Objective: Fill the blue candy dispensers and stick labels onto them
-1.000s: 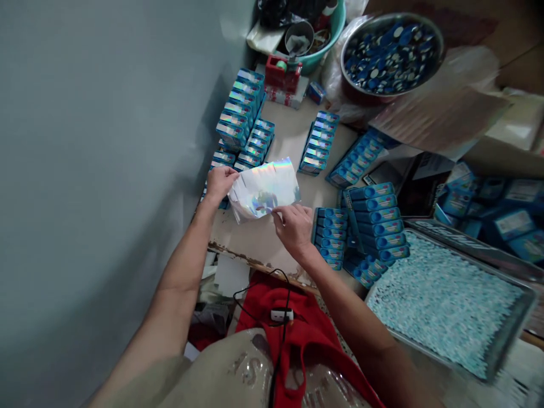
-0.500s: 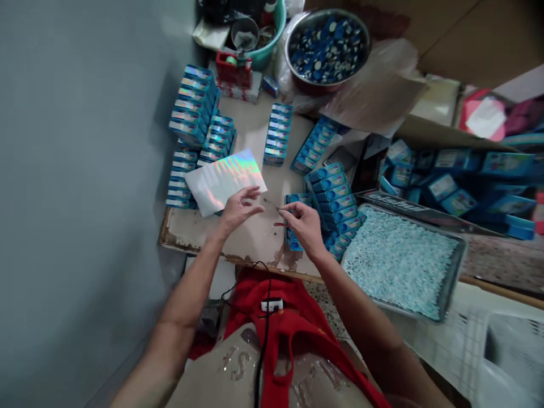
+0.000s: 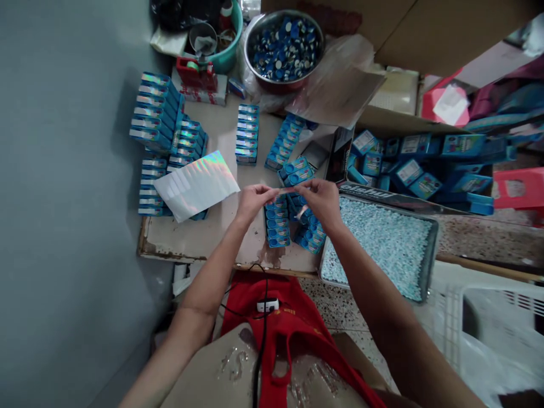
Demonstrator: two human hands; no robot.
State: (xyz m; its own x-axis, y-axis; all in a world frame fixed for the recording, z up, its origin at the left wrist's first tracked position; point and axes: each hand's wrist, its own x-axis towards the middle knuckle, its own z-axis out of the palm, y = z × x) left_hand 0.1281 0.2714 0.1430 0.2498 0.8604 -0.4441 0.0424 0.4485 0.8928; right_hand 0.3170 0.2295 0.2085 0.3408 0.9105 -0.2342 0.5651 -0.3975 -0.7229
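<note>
My left hand (image 3: 256, 199) is closed in a pinch on one end of a thin pale strip (image 3: 286, 191). The other end is pinched by my right hand (image 3: 321, 201), so the strip runs straight between my fingertips; its exact kind is too small to make out. Right below it stand rows of small blue boxes (image 3: 278, 229) with round marks on their faces, partly hidden by my right hand. A sheet of shiny silver labels (image 3: 198, 184) lies left of my left hand, on top of more blue boxes (image 3: 153, 187).
Stacked blue boxes (image 3: 155, 107) stand by the wall. Behind are a red tape dispenser (image 3: 196, 73) and a metal bowl (image 3: 284, 79) of blue and white round pieces. On the right are a tray of pale blue pellets (image 3: 378, 243) and a carton (image 3: 382, 195) of blue boxes.
My left hand has left the label sheet's edge and closed on the strip's free end. My hands have drawn together. The view has shifted right, and the boxes near my right hand look rearranged.
</note>
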